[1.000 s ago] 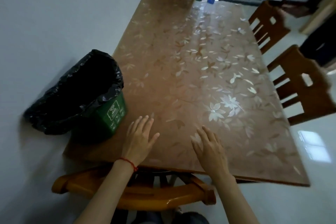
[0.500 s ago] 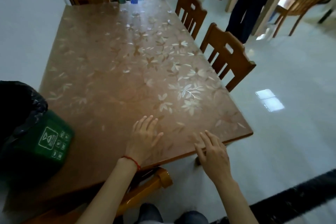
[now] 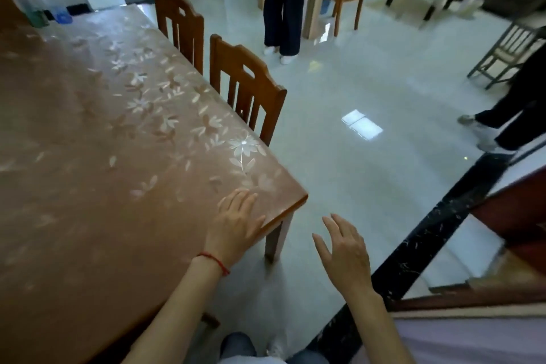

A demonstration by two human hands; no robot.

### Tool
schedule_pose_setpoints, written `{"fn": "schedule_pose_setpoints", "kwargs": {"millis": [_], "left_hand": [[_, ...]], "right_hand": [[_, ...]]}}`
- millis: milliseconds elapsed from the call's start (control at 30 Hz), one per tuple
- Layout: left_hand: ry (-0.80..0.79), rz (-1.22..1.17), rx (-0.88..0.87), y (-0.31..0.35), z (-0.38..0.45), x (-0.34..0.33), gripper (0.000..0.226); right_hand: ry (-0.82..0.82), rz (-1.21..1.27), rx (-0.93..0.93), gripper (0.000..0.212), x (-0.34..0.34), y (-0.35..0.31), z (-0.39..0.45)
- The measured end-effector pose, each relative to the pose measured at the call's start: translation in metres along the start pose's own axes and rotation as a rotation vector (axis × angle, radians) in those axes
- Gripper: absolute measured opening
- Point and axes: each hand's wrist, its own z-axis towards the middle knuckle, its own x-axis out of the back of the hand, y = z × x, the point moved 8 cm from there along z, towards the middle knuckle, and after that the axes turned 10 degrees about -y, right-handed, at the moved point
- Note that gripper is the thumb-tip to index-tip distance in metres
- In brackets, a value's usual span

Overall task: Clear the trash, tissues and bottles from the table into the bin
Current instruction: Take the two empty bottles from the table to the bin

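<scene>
From my remote seat, the head view is swinging right: the green bin with its black liner, in shot half a second ago, is now sitting out of frame, and the table's near right corner is filling the middle. The left hand, a red string bracelet circling its wrist, is lying flat with fingers straight on that corner of the table, gripping nothing. The right hand, earlier over the tabletop, is now hovering off the edge above the glossy pale floor, fingers spread and empty. The brown tabletop is showing a white flower print under a shiny clear cover. Two blurred plastic bottles are standing at the far left end. Two slatted wooden chairs are lining the right side. No writing is legible.
</scene>
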Motion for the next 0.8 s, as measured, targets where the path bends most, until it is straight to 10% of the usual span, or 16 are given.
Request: {"fn": "schedule_pose_setpoints", "kwargs": {"millis": [800], "left_hand": [[-0.092,-0.091,-0.353,0.191,0.163,-0.057,0.047]], "right_hand": [[0.097,0.084,-0.392,0.045,0.068,0.193,0.019]]}}
